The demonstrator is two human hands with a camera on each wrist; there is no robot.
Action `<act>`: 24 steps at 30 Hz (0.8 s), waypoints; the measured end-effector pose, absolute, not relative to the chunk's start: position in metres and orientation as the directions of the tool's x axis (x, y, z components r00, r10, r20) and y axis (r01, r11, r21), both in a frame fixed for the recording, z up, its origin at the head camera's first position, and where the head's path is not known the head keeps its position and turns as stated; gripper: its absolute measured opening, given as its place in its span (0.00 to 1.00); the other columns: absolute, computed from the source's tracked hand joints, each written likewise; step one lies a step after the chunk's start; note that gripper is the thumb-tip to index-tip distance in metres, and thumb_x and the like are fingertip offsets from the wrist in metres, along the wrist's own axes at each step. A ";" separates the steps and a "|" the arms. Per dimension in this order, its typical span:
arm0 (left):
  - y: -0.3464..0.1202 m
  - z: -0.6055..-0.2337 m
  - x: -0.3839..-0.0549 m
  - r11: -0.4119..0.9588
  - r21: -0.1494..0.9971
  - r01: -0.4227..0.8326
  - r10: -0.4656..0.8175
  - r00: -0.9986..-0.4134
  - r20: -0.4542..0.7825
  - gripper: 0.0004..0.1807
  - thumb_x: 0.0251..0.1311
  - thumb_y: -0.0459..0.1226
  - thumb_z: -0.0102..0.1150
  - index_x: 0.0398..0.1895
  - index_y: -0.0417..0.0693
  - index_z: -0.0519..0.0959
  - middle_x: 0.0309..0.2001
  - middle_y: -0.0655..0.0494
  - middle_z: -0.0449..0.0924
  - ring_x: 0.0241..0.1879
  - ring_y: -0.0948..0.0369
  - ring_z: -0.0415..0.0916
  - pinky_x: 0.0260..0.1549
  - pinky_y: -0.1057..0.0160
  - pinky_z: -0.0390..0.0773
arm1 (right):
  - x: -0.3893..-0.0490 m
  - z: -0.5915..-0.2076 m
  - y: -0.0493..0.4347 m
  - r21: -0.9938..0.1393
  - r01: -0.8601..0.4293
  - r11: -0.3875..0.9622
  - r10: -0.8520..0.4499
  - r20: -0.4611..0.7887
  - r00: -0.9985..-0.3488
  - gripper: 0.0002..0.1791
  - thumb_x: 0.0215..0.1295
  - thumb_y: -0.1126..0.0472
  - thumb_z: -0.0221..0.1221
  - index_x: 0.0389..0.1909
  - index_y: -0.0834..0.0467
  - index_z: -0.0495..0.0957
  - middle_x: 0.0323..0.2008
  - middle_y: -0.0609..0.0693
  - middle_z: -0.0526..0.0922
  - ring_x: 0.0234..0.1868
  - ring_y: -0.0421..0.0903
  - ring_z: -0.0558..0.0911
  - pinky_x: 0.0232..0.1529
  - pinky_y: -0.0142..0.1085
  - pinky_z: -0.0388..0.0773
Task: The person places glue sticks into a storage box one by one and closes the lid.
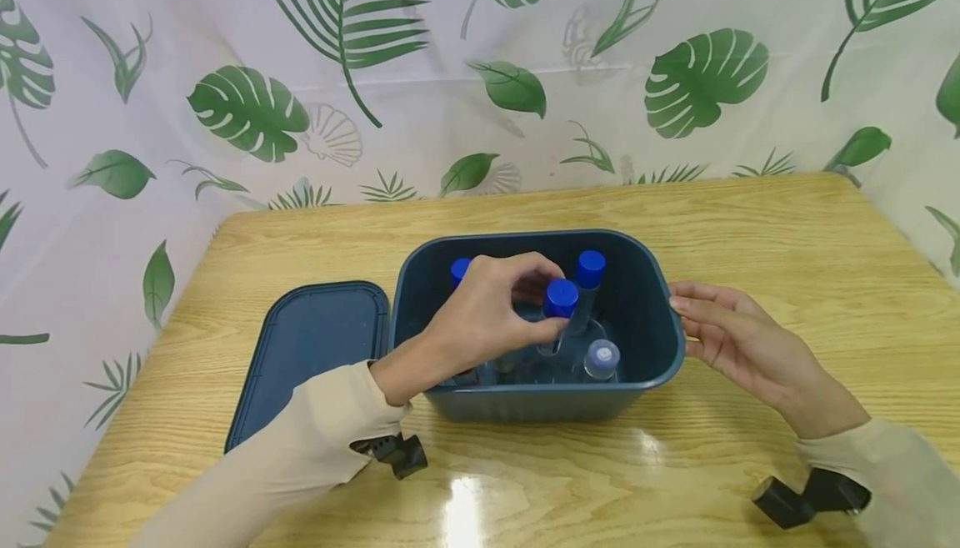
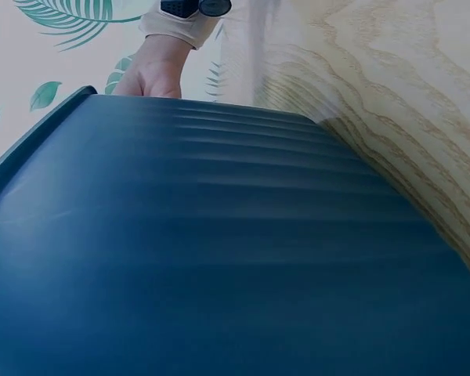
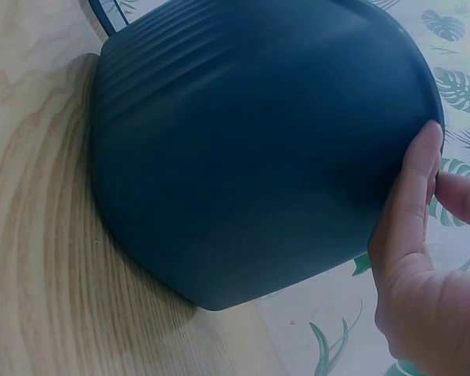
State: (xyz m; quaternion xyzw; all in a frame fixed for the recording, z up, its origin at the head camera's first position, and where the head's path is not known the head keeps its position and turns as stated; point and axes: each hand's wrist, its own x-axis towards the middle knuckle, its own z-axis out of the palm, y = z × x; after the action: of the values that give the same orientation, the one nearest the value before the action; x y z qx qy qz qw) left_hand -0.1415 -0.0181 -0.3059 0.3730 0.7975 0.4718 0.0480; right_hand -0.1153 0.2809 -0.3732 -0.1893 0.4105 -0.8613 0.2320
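A dark blue plastic bin (image 1: 536,402) stands on the table with several clear containers inside. My left hand (image 1: 483,302) reaches over its front rim and pinches the blue screw cap (image 1: 561,298) of a clear bottle between thumb and fingers. Just behind that cap rises a slim clear bottle with a blue cap (image 1: 591,269). A clear bottle with a pale lid (image 1: 602,359) sits in the bin's front right. Another blue cap (image 1: 460,269) shows partly behind my left hand. My right hand (image 1: 750,348) holds the bin's right rim, thumb (image 3: 458,196) and fingers on either side.
A dark blue lid (image 1: 318,348) lies on the wooden table (image 1: 810,239), left of the bin. Behind the table hangs a white cloth (image 1: 420,114) printed with green leaves. Black cameras (image 1: 405,454) are strapped at both wrists.
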 end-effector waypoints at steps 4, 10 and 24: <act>-0.017 -0.306 -0.143 0.310 0.751 0.584 0.652 -0.705 0.279 0.15 0.52 0.30 0.69 0.44 0.39 0.79 0.43 0.49 0.84 0.42 0.62 0.83 0.45 0.72 0.78 | -0.115 -0.373 0.281 -0.789 0.247 -0.562 -0.556 0.140 -0.819 0.21 0.74 0.76 0.33 0.54 0.68 0.74 0.48 0.57 0.81 0.47 0.48 0.82 0.46 0.37 0.82; -0.017 -0.306 -0.144 0.347 0.689 0.636 0.668 -0.683 0.294 0.16 0.52 0.32 0.70 0.43 0.40 0.79 0.41 0.52 0.84 0.39 0.63 0.82 0.42 0.73 0.79 | -0.115 -0.371 0.279 -0.792 0.247 -0.559 -0.563 0.143 -0.814 0.22 0.74 0.76 0.32 0.54 0.67 0.74 0.48 0.56 0.81 0.48 0.47 0.82 0.46 0.37 0.81; -0.015 -0.304 -0.147 0.347 0.657 0.669 0.690 -0.657 0.304 0.16 0.52 0.33 0.70 0.44 0.40 0.79 0.40 0.52 0.84 0.38 0.63 0.81 0.41 0.73 0.79 | -0.116 -0.374 0.280 -0.779 0.252 -0.574 -0.566 0.155 -0.810 0.22 0.74 0.76 0.32 0.53 0.67 0.74 0.47 0.57 0.81 0.47 0.48 0.82 0.46 0.37 0.82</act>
State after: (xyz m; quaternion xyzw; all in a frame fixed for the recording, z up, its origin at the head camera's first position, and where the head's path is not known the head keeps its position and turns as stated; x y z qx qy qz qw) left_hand -0.1465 -0.0155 -0.3035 0.4142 0.8206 0.3936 0.0131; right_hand -0.1156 0.2802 -0.3744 -0.1977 0.3962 -0.8649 0.2364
